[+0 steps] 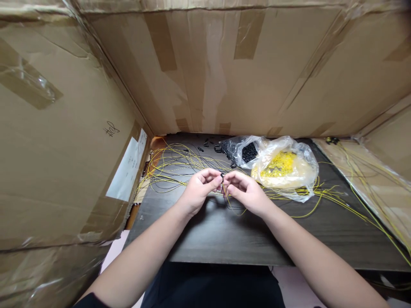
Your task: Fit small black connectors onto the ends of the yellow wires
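Taped cardboard walls (244,68) box in a dark worktop (224,239) on three sides. Above its middle the left hand (197,190) and right hand (245,190) meet fingertip to fingertip, both pinched on a small black piece (222,175) held between them, with a thin yellow wire (226,197) trailing down from the pinch. Behind the hands lies a tangle of yellow and black wires (173,164). Just right of them sit two clear bags, one of black parts (245,150), one of yellow parts (284,167).
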The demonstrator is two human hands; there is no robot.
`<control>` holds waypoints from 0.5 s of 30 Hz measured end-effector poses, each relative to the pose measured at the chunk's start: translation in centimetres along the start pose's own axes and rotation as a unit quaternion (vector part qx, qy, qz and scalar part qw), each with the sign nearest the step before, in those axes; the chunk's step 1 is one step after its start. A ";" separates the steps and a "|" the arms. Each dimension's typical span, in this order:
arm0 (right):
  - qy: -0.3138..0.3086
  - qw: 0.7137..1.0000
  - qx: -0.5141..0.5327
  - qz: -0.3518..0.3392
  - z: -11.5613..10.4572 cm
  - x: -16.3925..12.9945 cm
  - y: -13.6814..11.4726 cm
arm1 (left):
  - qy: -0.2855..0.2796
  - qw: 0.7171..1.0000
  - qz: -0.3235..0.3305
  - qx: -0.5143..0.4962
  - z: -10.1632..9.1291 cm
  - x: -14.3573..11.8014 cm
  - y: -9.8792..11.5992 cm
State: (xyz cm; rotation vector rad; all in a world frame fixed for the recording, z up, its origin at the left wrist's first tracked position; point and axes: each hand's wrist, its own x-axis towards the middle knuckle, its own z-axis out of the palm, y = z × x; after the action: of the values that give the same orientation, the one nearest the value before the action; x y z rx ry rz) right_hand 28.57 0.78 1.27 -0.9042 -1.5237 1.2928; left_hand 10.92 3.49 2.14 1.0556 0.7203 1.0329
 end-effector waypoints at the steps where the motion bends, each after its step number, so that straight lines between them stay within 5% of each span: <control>1: -0.015 1.000 -0.005 0.016 0.1 0.0 0.0 | 0.016 1.000 0.003 -0.005 -0.1 0.1 0.0; 8: -0.058 0.994 -0.081 0.037 0.8 -0.2 -0.4 | 0.050 0.997 0.004 -0.052 0.0 0.2 0.3; 15: -0.102 0.988 -0.005 0.115 1.2 -0.2 -0.4 | 0.100 0.986 0.009 -0.136 -0.6 0.7 0.6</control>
State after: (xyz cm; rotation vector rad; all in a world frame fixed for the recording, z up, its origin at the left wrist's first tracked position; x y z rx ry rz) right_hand 27.54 0.18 1.62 -1.0015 -1.6196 1.5854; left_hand 10.52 4.44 2.49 0.7301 0.7080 1.2261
